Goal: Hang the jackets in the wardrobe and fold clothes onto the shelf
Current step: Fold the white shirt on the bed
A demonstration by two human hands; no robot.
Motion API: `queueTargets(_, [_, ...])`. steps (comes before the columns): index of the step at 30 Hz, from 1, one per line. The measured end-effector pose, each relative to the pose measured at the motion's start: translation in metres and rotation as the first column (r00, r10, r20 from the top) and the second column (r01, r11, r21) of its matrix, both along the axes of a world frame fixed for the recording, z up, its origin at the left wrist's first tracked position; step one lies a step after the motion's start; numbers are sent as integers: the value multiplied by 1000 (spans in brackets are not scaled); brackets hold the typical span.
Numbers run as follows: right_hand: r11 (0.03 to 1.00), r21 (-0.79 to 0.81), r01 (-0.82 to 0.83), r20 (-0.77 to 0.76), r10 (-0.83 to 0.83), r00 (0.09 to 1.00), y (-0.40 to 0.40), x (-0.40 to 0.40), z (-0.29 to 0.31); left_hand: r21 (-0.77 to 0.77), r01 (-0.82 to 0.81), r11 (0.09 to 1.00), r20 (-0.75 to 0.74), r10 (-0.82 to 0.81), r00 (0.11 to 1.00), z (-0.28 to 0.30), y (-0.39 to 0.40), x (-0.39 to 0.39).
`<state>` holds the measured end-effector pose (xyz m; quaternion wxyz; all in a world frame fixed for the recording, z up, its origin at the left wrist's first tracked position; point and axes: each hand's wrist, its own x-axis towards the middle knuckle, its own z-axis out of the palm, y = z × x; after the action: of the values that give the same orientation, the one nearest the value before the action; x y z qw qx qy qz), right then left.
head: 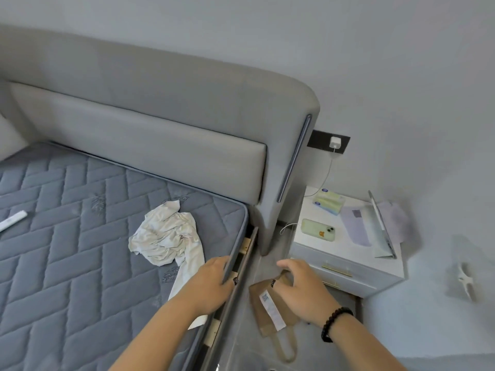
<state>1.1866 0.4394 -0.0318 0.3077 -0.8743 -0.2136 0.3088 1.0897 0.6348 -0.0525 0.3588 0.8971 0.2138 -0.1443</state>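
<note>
A crumpled cream garment [166, 236] lies on the bare blue quilted mattress [80, 236], near its right edge. One long strip of it runs down under my left forearm. My left hand [211, 281] lies at the mattress's right edge, its fingers curled over the side into the gap by the bed frame. My right hand [300, 286] hovers over a brown paper bag [270, 311] on the floor beside the bed, fingers loosely curled and holding nothing. No wardrobe, jacket or shelf is in view.
A grey padded headboard [160, 124] stands behind the mattress. At the right, a white nightstand [348, 253] carries a phone [318, 230], a tissue pack [328, 202] and papers. A white remote [12, 220] lies at the mattress's left. The floor strip between bed and nightstand is narrow.
</note>
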Motion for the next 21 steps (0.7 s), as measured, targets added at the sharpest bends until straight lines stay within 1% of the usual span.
queueTargets(6, [1000,-5,-22,-27,22,999,11,52,-17,-94,-185,978,-28,183,983,-20,9,14])
queueTargets(11, [999,-13,-36,-75,35,997,29,77,-38,-159,-285,945,-64,278,958,-43,16,29])
queueTargets(15, [997,-42,-67,-133,61,989,50,90,-52,-207,-333,920,-101,318,943,-61,36,43])
queueTargets(21, [994,-99,-47,-175,29,984,101,117,-79,-252,-413,875,-159,383,910,-95,93,78])
